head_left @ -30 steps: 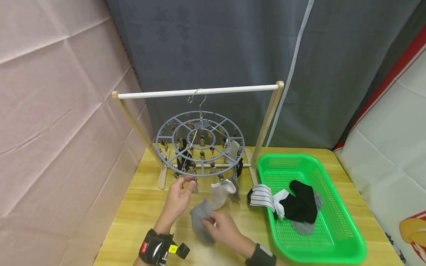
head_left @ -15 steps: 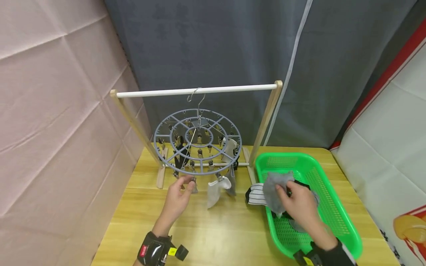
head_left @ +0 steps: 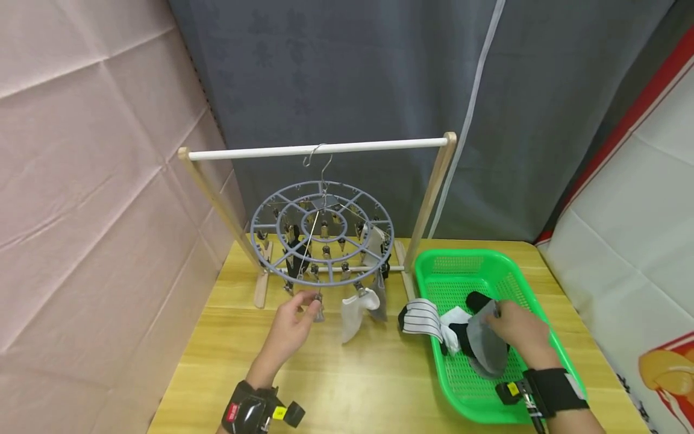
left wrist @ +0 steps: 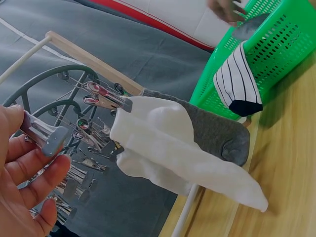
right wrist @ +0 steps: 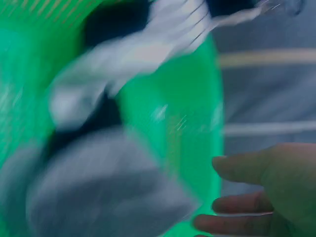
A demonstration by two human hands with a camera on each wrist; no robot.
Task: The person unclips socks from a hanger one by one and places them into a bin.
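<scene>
A grey sock (head_left: 485,346) is being dropped into the green basket (head_left: 547,337) by the relaxed, empty right hand (head_left: 517,330), a clip (head_left: 317,307) is being pinched by the left hand (head_left: 293,328), and several socks (head_left: 355,310) are still being held on the round hanger (head_left: 271,208).

1. I am at a staged laundry set-up, more a recording corner than a lived-in home: a small wooden table (head_left: 379,386) stands hard against hung cloth.
2. A grey curtain (head_left: 379,90) closes the back and a pink quilted sheet (head_left: 97,181) the side, hiding any real walls.
3. A tabletop wooden rail (head_left: 320,149) carries a round clip hanger (head_left: 322,232) with socks, beside a green basket (head_left: 537,337) of more socks.
</scene>
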